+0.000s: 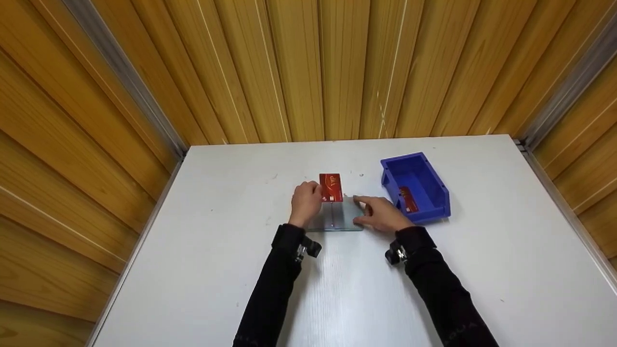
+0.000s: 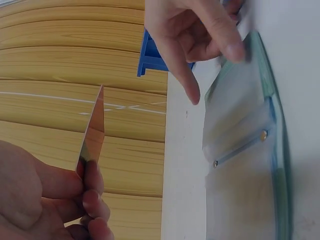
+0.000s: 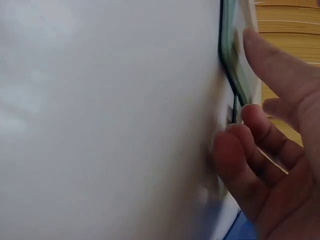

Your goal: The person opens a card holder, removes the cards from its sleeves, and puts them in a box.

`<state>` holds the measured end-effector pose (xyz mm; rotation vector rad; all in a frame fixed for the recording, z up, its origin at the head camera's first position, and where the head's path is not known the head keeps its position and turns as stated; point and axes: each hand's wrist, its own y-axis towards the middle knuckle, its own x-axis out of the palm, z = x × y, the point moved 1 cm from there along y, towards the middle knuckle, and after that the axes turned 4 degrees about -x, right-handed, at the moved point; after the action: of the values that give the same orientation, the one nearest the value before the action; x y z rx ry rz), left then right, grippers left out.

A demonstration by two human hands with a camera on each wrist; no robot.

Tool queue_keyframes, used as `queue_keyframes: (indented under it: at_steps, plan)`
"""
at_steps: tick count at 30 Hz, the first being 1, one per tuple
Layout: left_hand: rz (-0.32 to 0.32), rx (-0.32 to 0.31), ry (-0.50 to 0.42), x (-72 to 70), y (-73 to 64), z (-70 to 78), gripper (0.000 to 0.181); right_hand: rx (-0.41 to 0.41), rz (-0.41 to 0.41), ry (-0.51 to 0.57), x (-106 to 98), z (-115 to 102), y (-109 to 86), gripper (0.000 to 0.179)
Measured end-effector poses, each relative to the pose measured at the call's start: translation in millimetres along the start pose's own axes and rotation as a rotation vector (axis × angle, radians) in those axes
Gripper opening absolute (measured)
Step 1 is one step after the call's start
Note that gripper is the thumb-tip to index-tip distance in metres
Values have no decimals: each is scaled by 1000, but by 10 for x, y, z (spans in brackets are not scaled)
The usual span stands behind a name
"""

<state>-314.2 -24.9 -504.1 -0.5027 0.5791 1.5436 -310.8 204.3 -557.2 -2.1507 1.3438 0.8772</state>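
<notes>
My left hand pinches a red card between thumb and fingers, raised above the table. In the left wrist view the card appears nearly edge-on. Beneath it an opened card holder lies on the table, with clear sleeves, greenish edges and a riveted strip across its middle. At the holder's right edge is my right hand, thumb and index finger spread apart. The right wrist view has its fingertips close against that edge; whether they press it is hard to tell.
To the right stands a blue plastic bin, close beside my right hand. Inside it lies another red card. The white table ends at a wood-patterned wall behind, with further panels on both sides.
</notes>
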Motion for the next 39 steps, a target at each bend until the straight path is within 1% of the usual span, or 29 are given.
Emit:
queue_keyframes:
  at_steps: [4,6,7,9,12,15,18,23,25,27,29,32,34,36,39]
  plan:
    - [21,4,32,1,-1,-10,27,0,91,113,-64,-65,35,43]
    - [18,1,33,4,-2,-7,28,6,147,179,-87,-98,68,36]
    - [15,0,32,9,-1,-6,28,12,172,214,-95,-119,84,35]
    - [9,1,25,23,2,-2,27,34,215,301,-102,-165,118,38]
    - [5,6,24,55,1,-6,28,97,253,457,-71,-257,172,48]
    - [4,10,37,95,-6,-8,28,172,262,600,-7,-366,226,59]
    - [4,15,53,133,-16,-1,27,231,263,673,73,-465,268,63]
    - [-10,6,47,188,-44,24,27,273,257,685,205,-589,326,58]
    - [-4,8,43,206,-52,27,27,298,260,683,254,-633,348,54]
    - [10,16,44,219,-60,22,26,322,285,681,298,-660,374,50]
    - [31,36,51,228,-66,14,26,332,332,638,333,-677,396,46]
    - [54,61,66,239,-73,1,26,308,412,533,377,-664,423,40]
    - [56,69,71,247,-76,-6,26,292,447,464,403,-656,429,38]
    - [53,68,70,255,-74,-11,27,283,461,430,422,-646,430,36]
    - [45,61,68,266,-68,-15,27,286,458,429,435,-651,423,36]
